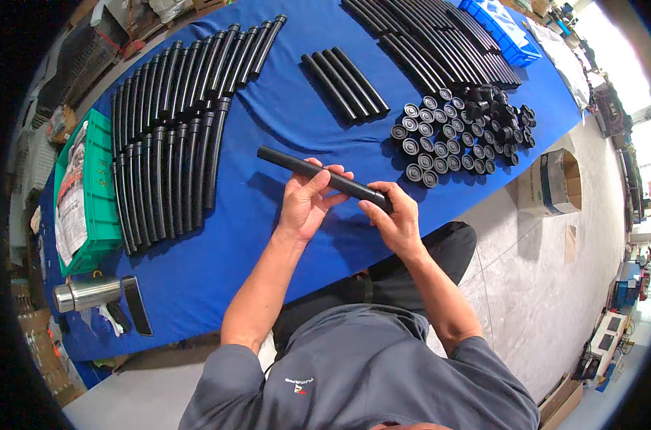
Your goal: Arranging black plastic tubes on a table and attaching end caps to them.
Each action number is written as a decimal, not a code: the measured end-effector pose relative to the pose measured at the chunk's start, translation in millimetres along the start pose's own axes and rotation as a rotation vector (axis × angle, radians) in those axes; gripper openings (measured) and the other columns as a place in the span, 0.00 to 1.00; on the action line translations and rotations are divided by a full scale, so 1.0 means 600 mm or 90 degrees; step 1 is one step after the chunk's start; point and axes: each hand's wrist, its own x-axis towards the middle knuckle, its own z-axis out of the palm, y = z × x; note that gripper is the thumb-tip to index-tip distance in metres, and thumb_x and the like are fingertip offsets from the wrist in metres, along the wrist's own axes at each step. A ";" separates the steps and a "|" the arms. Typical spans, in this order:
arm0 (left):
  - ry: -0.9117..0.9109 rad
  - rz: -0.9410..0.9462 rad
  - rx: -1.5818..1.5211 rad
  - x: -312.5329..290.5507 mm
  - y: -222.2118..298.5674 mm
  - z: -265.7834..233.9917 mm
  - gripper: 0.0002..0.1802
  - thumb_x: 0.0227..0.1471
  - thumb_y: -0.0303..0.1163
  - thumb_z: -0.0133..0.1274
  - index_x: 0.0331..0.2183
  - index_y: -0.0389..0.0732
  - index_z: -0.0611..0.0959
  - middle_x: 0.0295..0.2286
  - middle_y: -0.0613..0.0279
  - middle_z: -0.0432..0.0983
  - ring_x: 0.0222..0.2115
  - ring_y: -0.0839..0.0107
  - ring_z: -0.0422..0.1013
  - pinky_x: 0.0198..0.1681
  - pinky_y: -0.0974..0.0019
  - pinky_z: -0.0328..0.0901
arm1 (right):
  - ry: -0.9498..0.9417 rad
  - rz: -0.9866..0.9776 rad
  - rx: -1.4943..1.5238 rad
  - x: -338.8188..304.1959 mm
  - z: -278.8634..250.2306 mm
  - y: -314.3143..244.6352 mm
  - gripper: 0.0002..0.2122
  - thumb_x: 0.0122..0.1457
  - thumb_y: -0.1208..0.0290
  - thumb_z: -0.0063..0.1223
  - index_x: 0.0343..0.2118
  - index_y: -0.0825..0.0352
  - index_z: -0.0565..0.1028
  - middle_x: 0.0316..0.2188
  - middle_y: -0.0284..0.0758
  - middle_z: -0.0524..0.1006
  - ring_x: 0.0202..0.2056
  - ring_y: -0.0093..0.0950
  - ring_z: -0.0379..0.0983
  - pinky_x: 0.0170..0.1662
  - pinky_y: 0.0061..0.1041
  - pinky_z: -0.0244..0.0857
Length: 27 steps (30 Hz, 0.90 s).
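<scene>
A black tube (282, 158) is held slantwise above the blue cloth, its bare end up and to the left. My left hand (307, 197) closes around its middle. At the lower right end my right hand (396, 213) grips the tube by a wider black cap (379, 199), which sits on that end; its tip is partly hidden by the fingers. Beyond the hands lie a few plain black tubes (345, 84) side by side. To the right of them stands a cluster of loose round black caps (440, 132), many with their ringed faces up.
Rows of capped black tubes (171, 158) cover the table's left side. A green crate (100, 193), a steel flask (89, 294) and a dark phone (137, 306) are at the left edge. More tubes (440, 43) and a blue bin (508, 36) lie far right; a cardboard box (551, 183) stands on the floor.
</scene>
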 end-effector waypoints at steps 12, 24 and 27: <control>0.029 0.030 0.006 -0.002 -0.005 0.003 0.07 0.57 0.26 0.56 0.39 0.47 0.76 0.40 0.52 0.79 0.46 0.51 0.75 0.43 0.46 0.76 | 0.022 -0.022 -0.011 0.006 0.005 -0.002 0.13 0.54 0.70 0.64 0.40 0.69 0.75 0.28 0.39 0.75 0.28 0.33 0.73 0.33 0.28 0.66; 0.030 0.041 0.038 -0.004 -0.008 0.004 0.07 0.57 0.26 0.54 0.39 0.46 0.76 0.39 0.52 0.79 0.46 0.51 0.75 0.44 0.46 0.76 | 0.034 -0.127 -0.109 0.006 -0.001 -0.004 0.13 0.54 0.70 0.64 0.40 0.69 0.75 0.28 0.40 0.74 0.28 0.36 0.73 0.31 0.30 0.66; 0.024 0.039 0.033 -0.005 -0.007 0.001 0.08 0.58 0.26 0.54 0.40 0.46 0.76 0.40 0.52 0.78 0.47 0.51 0.75 0.44 0.46 0.75 | 0.029 -0.129 -0.111 0.006 -0.001 -0.004 0.14 0.54 0.70 0.64 0.40 0.69 0.75 0.28 0.41 0.74 0.29 0.36 0.74 0.31 0.30 0.66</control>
